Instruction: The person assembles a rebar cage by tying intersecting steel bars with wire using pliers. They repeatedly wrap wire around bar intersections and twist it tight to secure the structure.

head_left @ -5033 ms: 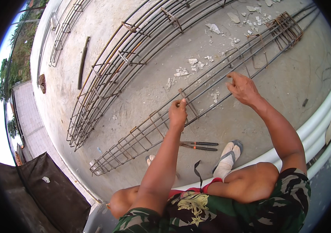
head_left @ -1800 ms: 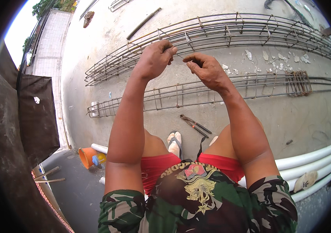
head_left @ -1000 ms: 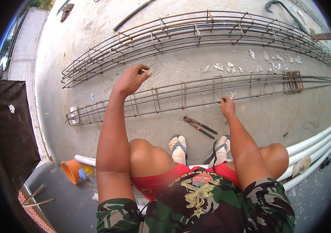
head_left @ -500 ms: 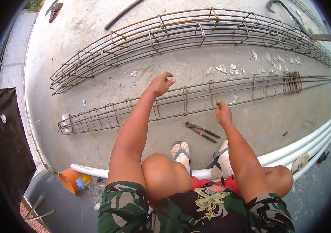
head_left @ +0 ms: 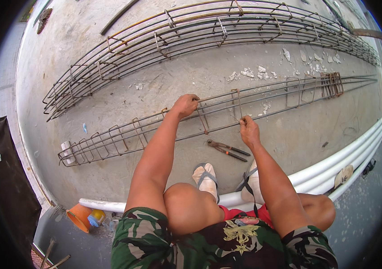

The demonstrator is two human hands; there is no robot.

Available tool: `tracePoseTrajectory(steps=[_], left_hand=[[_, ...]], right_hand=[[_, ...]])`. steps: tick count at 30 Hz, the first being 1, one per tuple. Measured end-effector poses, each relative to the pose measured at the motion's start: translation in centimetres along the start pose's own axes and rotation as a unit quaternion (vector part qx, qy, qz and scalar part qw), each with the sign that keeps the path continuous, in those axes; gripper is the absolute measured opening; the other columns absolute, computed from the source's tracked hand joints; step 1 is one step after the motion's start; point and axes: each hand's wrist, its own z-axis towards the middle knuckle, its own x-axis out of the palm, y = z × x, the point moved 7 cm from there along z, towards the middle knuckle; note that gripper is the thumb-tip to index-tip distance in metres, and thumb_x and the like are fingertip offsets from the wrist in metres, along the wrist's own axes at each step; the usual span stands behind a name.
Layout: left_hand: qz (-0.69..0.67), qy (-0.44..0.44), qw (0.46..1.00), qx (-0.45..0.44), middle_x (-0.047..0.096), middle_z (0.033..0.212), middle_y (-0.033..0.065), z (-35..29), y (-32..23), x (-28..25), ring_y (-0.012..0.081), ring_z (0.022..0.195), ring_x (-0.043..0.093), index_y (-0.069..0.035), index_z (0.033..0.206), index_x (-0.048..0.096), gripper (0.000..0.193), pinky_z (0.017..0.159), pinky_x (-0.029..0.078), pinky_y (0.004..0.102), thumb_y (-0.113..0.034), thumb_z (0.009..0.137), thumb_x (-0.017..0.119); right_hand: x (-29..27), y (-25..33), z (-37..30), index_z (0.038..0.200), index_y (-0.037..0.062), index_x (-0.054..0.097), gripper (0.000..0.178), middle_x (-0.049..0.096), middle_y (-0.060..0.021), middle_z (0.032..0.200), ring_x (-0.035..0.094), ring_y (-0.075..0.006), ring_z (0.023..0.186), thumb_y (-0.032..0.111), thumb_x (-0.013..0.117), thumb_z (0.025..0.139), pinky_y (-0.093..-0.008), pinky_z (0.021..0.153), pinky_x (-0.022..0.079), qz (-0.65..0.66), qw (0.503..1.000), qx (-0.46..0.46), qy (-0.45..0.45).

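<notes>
A narrow rebar cage [head_left: 164,127] lies across the concrete floor in front of me, with square stirrups spaced along its long bars. My left hand [head_left: 185,106] is closed on the cage's far bar, its fingertips curled over the steel. At the near bar my right hand [head_left: 249,131] pinches the lower corner of a rusty stirrup [head_left: 238,104]. Any tie wire between those fingers is too small to make out. Pincers [head_left: 227,149] with dark handles and orange marks lie on the floor between the cage and my feet.
Larger rebar cages [head_left: 173,33] lie beyond, with broken white chips [head_left: 247,72] scattered between. Bunched stirrups [head_left: 332,85] sit at the narrow cage's right end. White pipes [head_left: 307,175] run beside my feet. An orange bucket [head_left: 79,218] lies tipped at lower left.
My left hand has come down from above the cage onto its far bar, its fingers closing. The right hand stays at the same stirrup corner. The whole view has shifted slightly.
</notes>
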Motion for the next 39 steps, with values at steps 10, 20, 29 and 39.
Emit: tracePoseTrajectory(steps=[10,20,29,39], left_hand=[[-0.028,-0.012,1.0,-0.001,0.066,0.106,0.0208,-0.8,-0.5,-0.9,0.0345,0.102,0.062,-0.003,0.111,0.066,0.034,0.089,0.047,0.0402,-0.027,0.089,0.061],[0.107,0.076,0.988,0.088,0.067,0.103,0.0211,-0.6,-11.4,-4.1,0.0363,0.099,0.062,-0.001,0.104,0.068,0.032,0.087,0.048,0.0411,-0.022,0.082,0.057],[0.053,0.121,0.991,0.036,0.064,0.11,0.0235,0.5,-10.7,10.7,0.0366,0.105,0.061,-0.002,0.113,0.065,0.04,0.09,0.048,0.0396,-0.016,0.078,0.052],[-0.164,0.086,0.983,-0.01,0.066,0.105,0.0242,-0.1,-11.0,15.1,0.0345,0.1,0.064,0.002,0.109,0.065,0.043,0.087,0.048,0.0386,-0.03,0.081,0.061]], right_hand=[[-0.2,0.3,0.3,0.097,0.0043,0.064,0.018,0.064,-0.0223,0.079,0.061,-0.042,0.078,0.02,0.058,0.089,-0.0464,0.068,0.047,-0.003,1.0,-0.03,-0.007],[2.1,-2.5,0.6,0.11,-0.0005,0.063,0.026,0.063,-0.0055,0.073,0.052,-0.0097,0.054,0.017,0.059,0.091,-0.0247,0.046,0.043,0.169,0.98,0.074,0.08],[1.6,-3.2,0.3,0.108,-0.0008,0.064,0.024,0.062,-0.0049,0.071,0.049,-0.0086,0.049,0.016,0.059,0.091,-0.025,0.045,0.042,0.239,0.968,0.074,0.035],[-0.1,-3.1,-0.6,0.107,-0.0015,0.066,0.026,0.063,-0.0061,0.072,0.055,-0.011,0.058,0.017,0.06,0.09,-0.027,0.049,0.043,0.311,0.942,0.095,0.076]])
